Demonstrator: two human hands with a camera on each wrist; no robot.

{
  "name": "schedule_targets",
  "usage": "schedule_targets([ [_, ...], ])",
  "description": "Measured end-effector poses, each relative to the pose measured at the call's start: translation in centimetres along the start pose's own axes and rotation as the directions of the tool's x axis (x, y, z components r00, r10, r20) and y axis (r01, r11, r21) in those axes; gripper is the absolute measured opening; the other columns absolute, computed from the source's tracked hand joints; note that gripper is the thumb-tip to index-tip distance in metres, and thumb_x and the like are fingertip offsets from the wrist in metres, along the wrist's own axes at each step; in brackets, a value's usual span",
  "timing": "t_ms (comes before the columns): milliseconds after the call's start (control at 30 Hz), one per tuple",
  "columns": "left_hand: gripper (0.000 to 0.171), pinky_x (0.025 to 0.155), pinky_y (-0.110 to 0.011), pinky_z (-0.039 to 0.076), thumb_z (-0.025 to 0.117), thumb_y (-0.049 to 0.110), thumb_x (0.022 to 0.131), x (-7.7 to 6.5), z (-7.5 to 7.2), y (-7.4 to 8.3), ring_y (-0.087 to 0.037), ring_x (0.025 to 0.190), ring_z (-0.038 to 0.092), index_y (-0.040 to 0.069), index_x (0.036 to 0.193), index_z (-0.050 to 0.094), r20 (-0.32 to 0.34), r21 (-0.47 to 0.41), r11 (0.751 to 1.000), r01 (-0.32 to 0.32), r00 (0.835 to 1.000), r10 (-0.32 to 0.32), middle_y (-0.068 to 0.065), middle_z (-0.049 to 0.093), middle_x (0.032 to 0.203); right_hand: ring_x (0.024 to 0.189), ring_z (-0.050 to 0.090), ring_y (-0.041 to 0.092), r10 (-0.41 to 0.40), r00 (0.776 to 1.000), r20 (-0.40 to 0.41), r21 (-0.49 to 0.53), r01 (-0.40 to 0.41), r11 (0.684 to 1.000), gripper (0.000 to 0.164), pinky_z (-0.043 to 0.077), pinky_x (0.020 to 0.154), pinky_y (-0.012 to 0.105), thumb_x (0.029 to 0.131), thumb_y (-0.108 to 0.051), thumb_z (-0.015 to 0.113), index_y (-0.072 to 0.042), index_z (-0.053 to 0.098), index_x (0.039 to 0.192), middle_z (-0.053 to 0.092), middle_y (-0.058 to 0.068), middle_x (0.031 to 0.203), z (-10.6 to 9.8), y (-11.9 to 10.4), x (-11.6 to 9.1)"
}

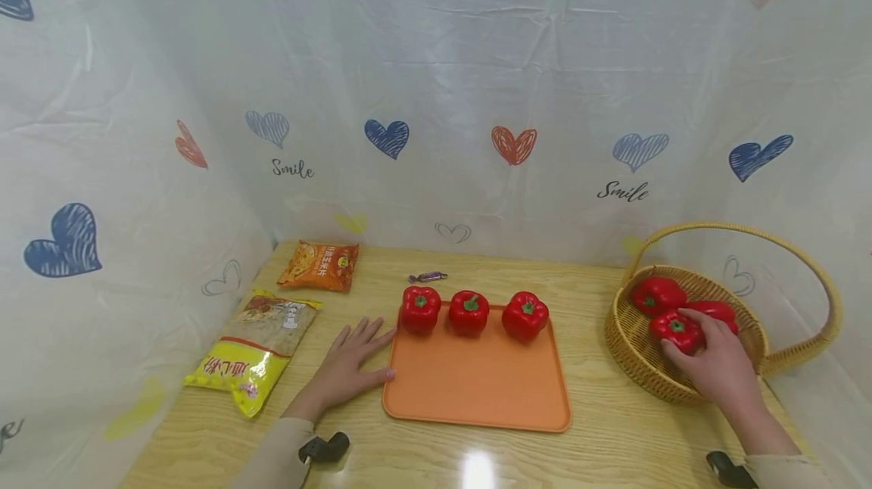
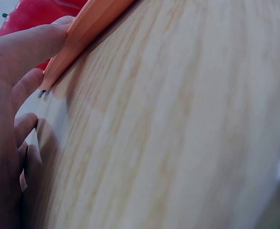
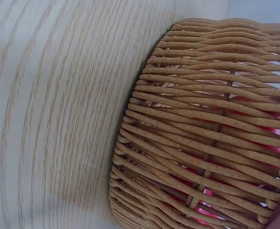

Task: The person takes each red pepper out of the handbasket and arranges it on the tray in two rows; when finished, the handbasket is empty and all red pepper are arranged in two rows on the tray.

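We see the right hand (image 1: 720,356) inside the wicker basket (image 1: 636,369), its grip grasping a red bell pepper (image 1: 674,331) between thumb and fingers. Two more peppers lie in the basket: a back-left pepper (image 1: 658,294) just behind the held one, and a right-side pepper (image 1: 717,312) partly covered by the fingers. From the right wrist we get mostly weave, with red showing through the gaps; whether the held pepper touches the basket's bottom, we cannot tell.

Our left hand (image 1: 349,366) rests with its grip released — fingers spread on the bench (image 1: 395,462), thumb at the left rim of the orange tray (image 1: 477,390). Along the tray's far edge we count three red peppers in a row: a left one (image 1: 420,309), a middle one (image 1: 468,315) and a right one (image 1: 525,317).

Beyond the row lies a small purple-wrapped candy (image 1: 428,277). To the left we have an orange snack bag (image 1: 319,266) and, nearer us, a yellow-ended bag (image 1: 255,349) — both lying flat.
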State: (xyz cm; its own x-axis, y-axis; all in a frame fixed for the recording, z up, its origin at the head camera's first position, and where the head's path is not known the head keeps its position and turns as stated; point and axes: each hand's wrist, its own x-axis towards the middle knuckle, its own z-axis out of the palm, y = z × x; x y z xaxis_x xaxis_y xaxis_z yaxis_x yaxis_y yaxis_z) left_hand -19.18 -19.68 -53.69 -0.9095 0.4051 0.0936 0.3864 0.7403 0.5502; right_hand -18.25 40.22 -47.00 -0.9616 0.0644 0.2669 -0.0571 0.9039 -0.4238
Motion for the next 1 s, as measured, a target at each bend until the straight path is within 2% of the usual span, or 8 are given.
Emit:
schedule_targets([
  [567, 0.075, 0.123, -0.060, 0.003, 0.066, 0.059, 0.092, 0.0, 0.1, 0.0, -0.039, 0.155, 0.015, 0.022, 0.155, 0.046, -0.020, 0.001, 1.000, -0.014, 1.000, 0.014, -0.012, 0.031, 0.165, 0.115, 0.047, 0.056, -0.005, 1.000, -0.017, 0.030, 0.006, 1.000, 0.065, 0.042, 0.085, 0.072, 0.091, -0.029, 0.076, 0.005, 0.050, 0.139, 0.049, 0.039, 0.131, -0.2, -0.3, -0.2],
  [833, 0.076, 0.124, -0.058, 0.001, 0.065, 0.059, 0.092, -0.1, -0.1, 0.2, -0.036, 0.155, 0.012, 0.022, 0.156, 0.045, 0.012, 0.008, 1.000, 0.004, 1.000, -0.004, -0.011, 0.028, 0.166, 0.113, 0.047, 0.055, -0.010, 1.000, -0.025, 0.037, 0.010, 0.999, 0.066, 0.043, 0.083, 0.072, 0.090, -0.029, 0.076, 0.003, 0.049, 0.141, 0.048, 0.039, 0.131, -0.5, -1.0, -0.3],
  [1000, 0.076, 0.124, -0.058, 0.001, 0.066, 0.059, 0.092, -0.1, -0.1, 0.2, -0.036, 0.155, 0.012, 0.022, 0.155, 0.046, 0.005, 0.007, 1.000, 0.004, 1.000, -0.004, -0.011, 0.029, 0.166, 0.112, 0.049, 0.054, 0.004, 1.000, -0.005, 0.039, -0.003, 0.999, 0.068, 0.045, 0.082, 0.071, 0.091, -0.032, 0.076, 0.003, 0.048, 0.142, 0.047, 0.037, 0.132, -0.7, -1.6, -0.5],
])
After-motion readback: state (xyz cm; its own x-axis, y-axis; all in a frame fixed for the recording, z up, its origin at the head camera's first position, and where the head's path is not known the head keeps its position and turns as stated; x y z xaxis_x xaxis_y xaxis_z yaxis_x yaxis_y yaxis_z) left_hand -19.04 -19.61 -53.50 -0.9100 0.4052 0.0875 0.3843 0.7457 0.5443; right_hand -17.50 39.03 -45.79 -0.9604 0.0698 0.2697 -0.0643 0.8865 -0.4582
